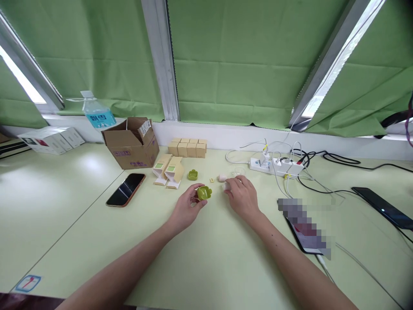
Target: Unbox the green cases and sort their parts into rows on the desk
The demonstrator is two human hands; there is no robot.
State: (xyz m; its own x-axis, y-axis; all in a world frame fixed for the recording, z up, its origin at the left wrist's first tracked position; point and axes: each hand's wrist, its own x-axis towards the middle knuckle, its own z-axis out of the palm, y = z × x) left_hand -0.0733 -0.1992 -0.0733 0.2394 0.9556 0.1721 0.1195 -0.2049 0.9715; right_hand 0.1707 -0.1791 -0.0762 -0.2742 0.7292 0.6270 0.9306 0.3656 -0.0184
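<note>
My left hand [186, 206] pinches a small green flower-shaped case half [204, 192] just above the pale green desk [206, 258]. A matching green piece [192, 174] lies on the desk behind it. My right hand [241, 196] rests palm down with its fingers curled over a small white object [226, 185]; what exactly it is stays hidden. A small pinkish-white piece [222, 177] and a tiny yellow bit [211, 180] lie just beyond the fingers. Two opened beige packets [168, 171] lie to the left.
An open cardboard box [132, 144] and a row of small beige boxes [187, 148] stand near the window ledge. A phone [125, 189] lies left, two more phones [305, 232] [383, 207] right. A white power strip [275, 165] trails cables. A water bottle [97, 112] and white boxes [51, 140] sit far left.
</note>
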